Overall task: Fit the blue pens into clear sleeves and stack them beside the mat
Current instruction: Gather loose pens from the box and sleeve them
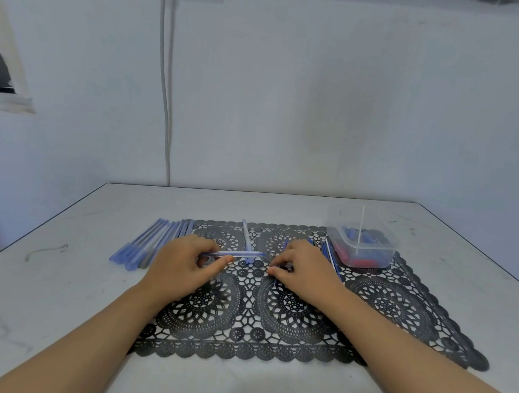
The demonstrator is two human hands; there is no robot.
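My left hand [182, 260] grips a clear sleeve with a blue pen inside [240, 254], held level over the black lace mat [399, 308], its free end pointing right. My right hand [302, 268] is curled over a thin blue pen [276, 278] lying on the mat and pinches it at the fingertips. Another sleeved pen [247, 238] lies on the mat between and beyond the hands. Several sleeved pens [152, 243] lie side by side on the table just left of the mat. More blue pens [331, 257] lie on the mat right of my right hand.
A clear plastic tub [361, 249] with blue and red parts and a thin white stick stands on the mat's far right corner. The grey table [53, 287] ends at a white wall behind; its left edge runs diagonally.
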